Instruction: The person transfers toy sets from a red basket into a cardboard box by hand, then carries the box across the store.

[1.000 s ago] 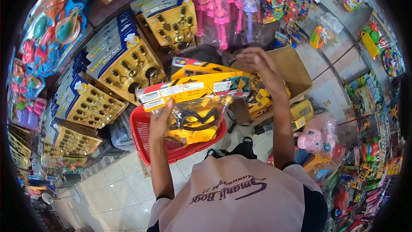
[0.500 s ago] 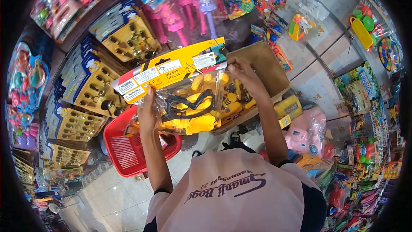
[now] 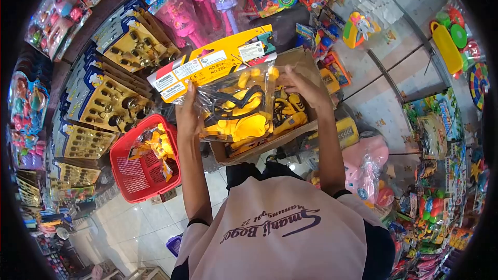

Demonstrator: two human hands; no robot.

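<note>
I hold the toy pack (image 3: 233, 109) flat over the box (image 3: 306, 62), at 12 o'clock from my chest. My left hand (image 3: 188, 116) and right hand (image 3: 306, 91) clamp its 2 sides, keeping the bag spread. A basket (image 3: 129, 176) sits at 9 o'clock.

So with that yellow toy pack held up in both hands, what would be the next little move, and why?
Probably lowering the toy pack into the cardboard box just behind it. The left hand and right hand grip its two sides, holding it right over the open box, where similar yellow toys already lie. The red basket is the other candidate, but it sits off to the side.
</note>
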